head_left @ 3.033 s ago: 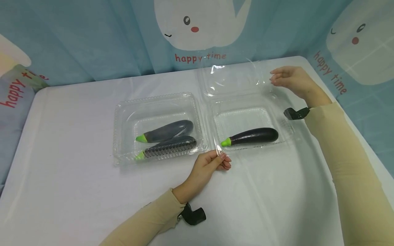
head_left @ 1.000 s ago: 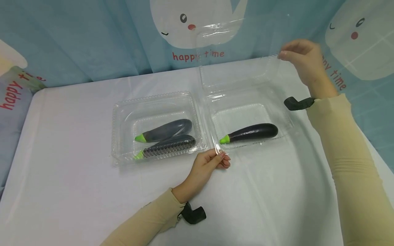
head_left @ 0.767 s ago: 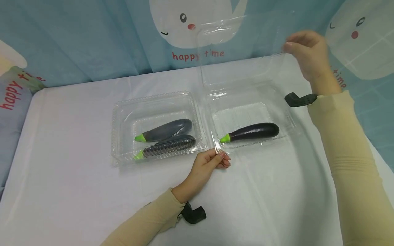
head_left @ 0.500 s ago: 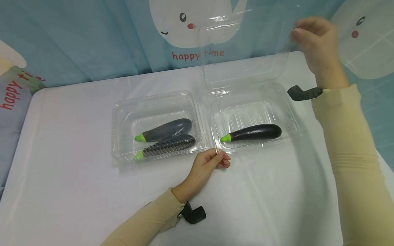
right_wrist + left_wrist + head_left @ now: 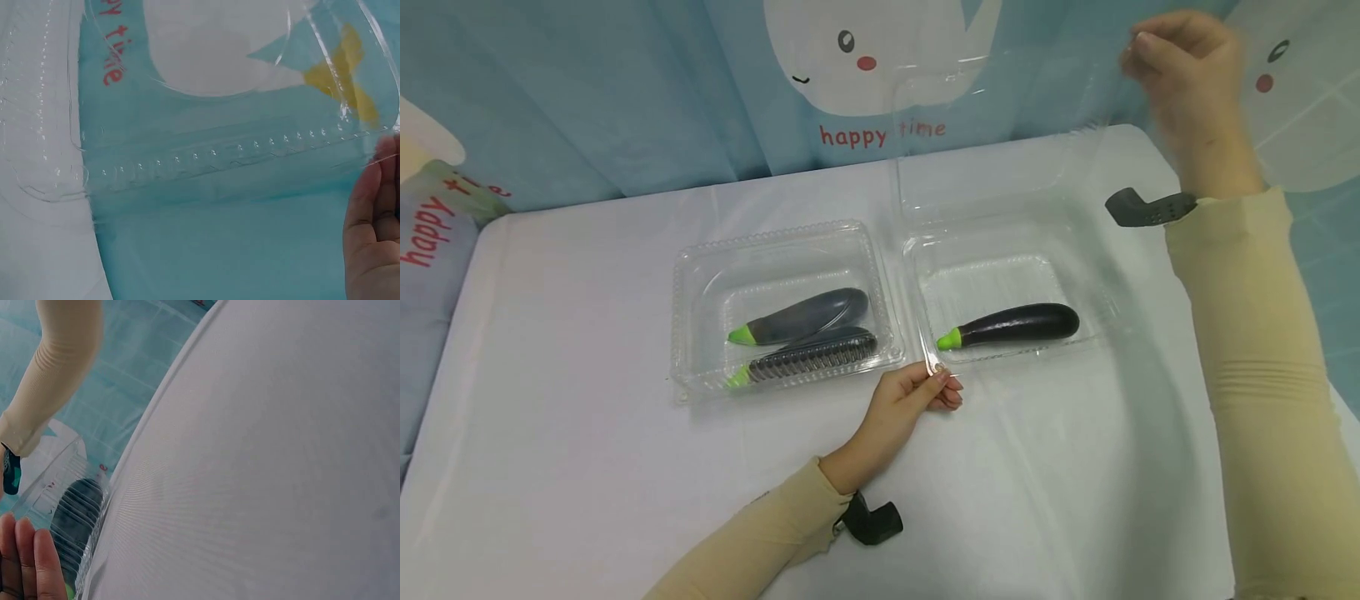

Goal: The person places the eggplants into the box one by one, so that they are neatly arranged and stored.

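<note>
My left hand (image 5: 898,408) pinches the front left corner of a clear plastic clamshell container (image 5: 1000,267), whose lid stands raised at its back. In that container lies one dark purple eggplant (image 5: 1022,325) with a green stem end. My right hand (image 5: 1202,92) is lifted at the upper right, blurred in the head view, and pinches the far right corner of the clear lid (image 5: 212,156). To the left stands a second clear clamshell (image 5: 700,275), its lid down over two eggplants (image 5: 812,317). The ribbed wall partly covers the nearer one.
A white cloth (image 5: 587,483) covers the table. Blue curtains (image 5: 625,100) printed with white whales hang behind the table and at both sides. The two containers stand side by side, nearly touching. Black camera mounts (image 5: 872,521) sit at both wrists.
My right hand has risen up and to the right from beside the container, and the lid has swung higher against the curtain. My left hand has stayed at the corner.
</note>
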{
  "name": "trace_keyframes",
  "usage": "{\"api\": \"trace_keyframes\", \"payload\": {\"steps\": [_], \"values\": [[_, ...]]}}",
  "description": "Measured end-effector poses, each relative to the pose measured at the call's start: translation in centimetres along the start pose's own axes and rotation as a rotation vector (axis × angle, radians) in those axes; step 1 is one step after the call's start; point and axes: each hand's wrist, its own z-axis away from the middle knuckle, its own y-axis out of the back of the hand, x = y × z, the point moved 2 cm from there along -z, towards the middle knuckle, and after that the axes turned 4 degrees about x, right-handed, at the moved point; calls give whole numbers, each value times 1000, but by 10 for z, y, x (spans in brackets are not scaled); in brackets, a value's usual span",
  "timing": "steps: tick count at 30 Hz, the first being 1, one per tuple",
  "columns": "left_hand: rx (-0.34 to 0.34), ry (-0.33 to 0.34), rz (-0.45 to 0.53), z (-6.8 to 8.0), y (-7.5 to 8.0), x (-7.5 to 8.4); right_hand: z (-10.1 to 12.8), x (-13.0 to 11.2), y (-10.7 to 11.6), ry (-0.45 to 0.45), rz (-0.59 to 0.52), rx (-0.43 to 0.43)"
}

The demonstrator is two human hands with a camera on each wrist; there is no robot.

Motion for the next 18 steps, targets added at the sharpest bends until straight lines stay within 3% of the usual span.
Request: {"api": "trace_keyframes", "payload": {"steps": [12,18], "values": [[-9,12,-9,-1,1,1,9,-13,13,-15,-23,-90],[-1,13,-10,-2,2,2,27,-24,16,49,-5,-120]]}}
